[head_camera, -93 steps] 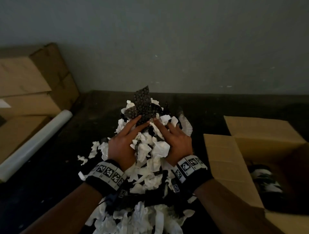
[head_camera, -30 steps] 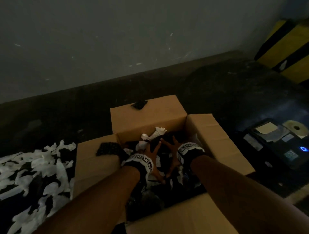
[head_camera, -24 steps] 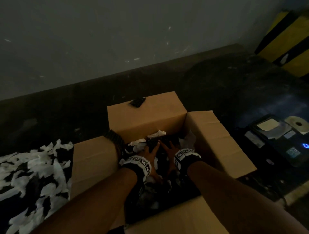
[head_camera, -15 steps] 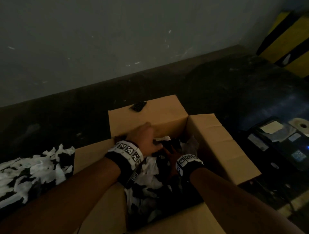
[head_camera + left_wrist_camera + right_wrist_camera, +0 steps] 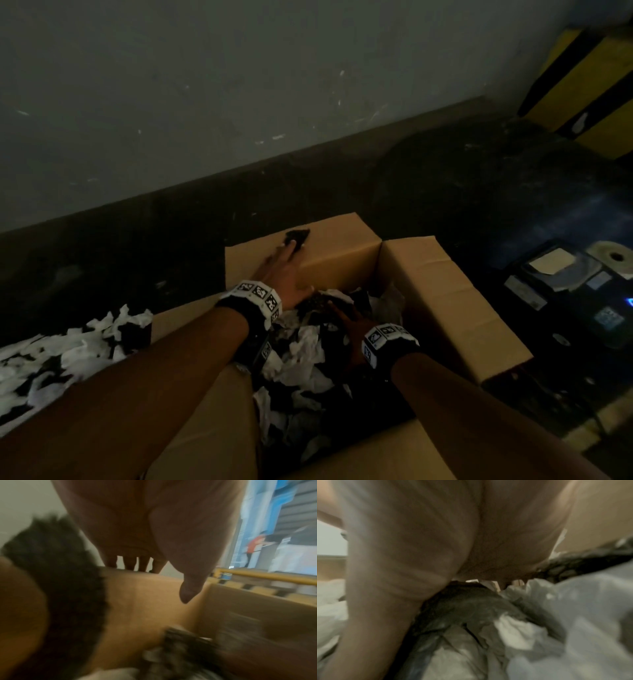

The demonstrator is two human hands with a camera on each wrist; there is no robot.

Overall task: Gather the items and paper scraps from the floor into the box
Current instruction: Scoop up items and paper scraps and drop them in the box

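An open cardboard box (image 5: 445, 308) sits on the dark floor, holding white and black paper scraps (image 5: 301, 356). My left hand (image 5: 279, 270) stretches over the far flap (image 5: 335, 250), its straight fingers touching a small black scrap (image 5: 298, 235) that lies there. In the left wrist view the left hand (image 5: 154, 534) shows a flat palm and extended fingers above the flap (image 5: 145, 608). My right hand (image 5: 349, 325) is down inside the box, palm pressing on the scraps. The right wrist view shows the right hand (image 5: 419, 534) flat on crumpled white and black scraps (image 5: 522, 635).
A pile of white and black scraps (image 5: 68, 349) lies on the floor left of the box. A dark device with a blue light (image 5: 561, 284) and a tape roll (image 5: 616, 255) sit at the right. A yellow-black barrier (image 5: 589, 89) stands far right, by the grey wall (image 5: 239, 85).
Both hands carried an armful of scraps from the floor pile into the box and let it go. The left hand then rose out and reached across the far flap to the black scrap.
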